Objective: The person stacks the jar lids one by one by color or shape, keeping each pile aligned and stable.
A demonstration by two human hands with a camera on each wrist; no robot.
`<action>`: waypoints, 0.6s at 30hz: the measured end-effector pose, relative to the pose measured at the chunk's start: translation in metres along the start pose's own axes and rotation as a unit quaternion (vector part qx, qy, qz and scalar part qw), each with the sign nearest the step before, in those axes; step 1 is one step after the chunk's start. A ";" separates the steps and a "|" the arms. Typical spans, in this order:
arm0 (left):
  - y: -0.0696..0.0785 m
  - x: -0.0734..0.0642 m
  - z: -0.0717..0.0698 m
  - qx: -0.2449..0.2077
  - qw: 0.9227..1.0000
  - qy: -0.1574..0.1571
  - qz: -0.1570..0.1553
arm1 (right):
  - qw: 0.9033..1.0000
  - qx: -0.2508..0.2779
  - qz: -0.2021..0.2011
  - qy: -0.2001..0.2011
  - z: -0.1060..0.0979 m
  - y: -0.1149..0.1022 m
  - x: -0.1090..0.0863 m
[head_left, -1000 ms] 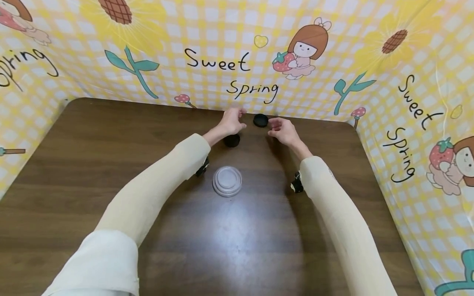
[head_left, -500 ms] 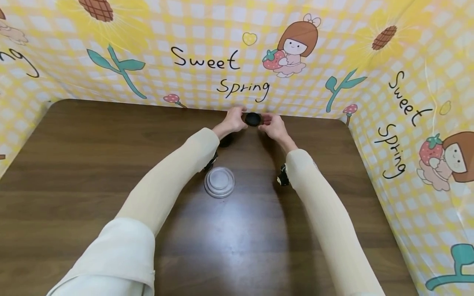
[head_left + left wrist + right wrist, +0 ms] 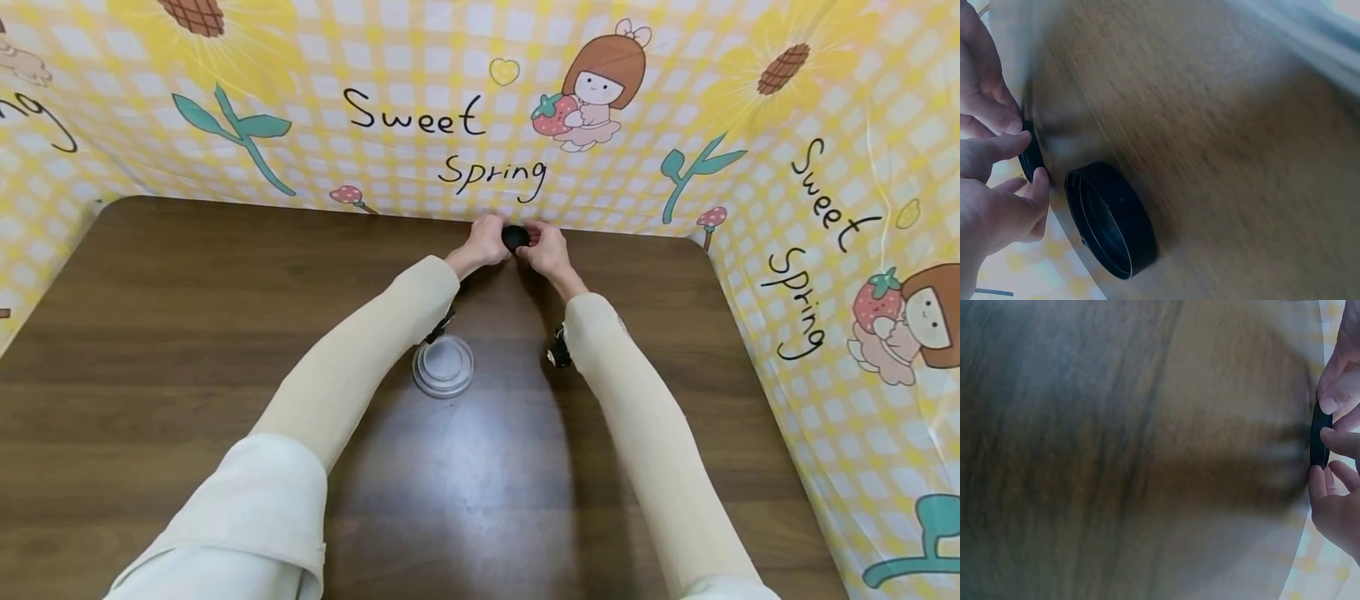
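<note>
Between my two hands at the table's far edge is a small black round lid (image 3: 514, 238), shown edge-on as a thin black disc in both wrist views. My left hand (image 3: 486, 240) pinches it from the left, and my right hand (image 3: 548, 250) pinches it from the right. In the left wrist view, the left hand's fingertips (image 3: 1040, 177) press on its rim. Whether the lid touches the table cannot be told. A second black piece (image 3: 1112, 220), a shallow open ring-like cap, stands beside the left hand; my left wrist mostly hides it in the head view.
A clear round container or lid with stepped rings (image 3: 443, 367) sits nearer on the brown wooden table (image 3: 225, 350). A yellow checked cloth (image 3: 420, 175) hangs right behind the far edge and along the sides. Small black wrist cameras (image 3: 558, 346) sit under the sleeves.
My right hand has moved left to the black lid, and my left hand has shifted right. Both now pinch it; one second ago it lay apart from their fingers. The view has turned slightly right.
</note>
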State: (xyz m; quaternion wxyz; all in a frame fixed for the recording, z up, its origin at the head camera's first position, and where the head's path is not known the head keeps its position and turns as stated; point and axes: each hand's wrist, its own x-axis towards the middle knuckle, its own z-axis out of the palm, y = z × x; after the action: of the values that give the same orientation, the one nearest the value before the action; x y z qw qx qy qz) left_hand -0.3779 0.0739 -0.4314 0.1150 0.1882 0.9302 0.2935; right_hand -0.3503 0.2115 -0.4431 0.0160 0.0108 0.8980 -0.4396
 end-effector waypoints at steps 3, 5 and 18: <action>0.000 0.000 -0.001 0.013 1.000 0.003 -0.001 | 1.000 0.000 0.006 -0.001 0.000 -0.002 -0.002; 0.000 -0.001 -0.002 0.012 1.000 0.004 -0.003 | 1.000 0.003 0.009 -0.008 0.000 -0.003 -0.003; -0.001 -0.015 -0.012 -0.051 0.998 0.011 -0.017 | 0.998 0.025 0.024 -0.046 -0.007 -0.004 -0.009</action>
State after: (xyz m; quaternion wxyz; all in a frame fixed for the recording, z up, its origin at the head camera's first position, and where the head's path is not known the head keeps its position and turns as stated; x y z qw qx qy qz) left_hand -0.3680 0.0611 -0.4207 0.1196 0.1634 0.9181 0.3407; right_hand -0.3420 0.2144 -0.4358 0.0671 0.0122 0.8846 -0.4613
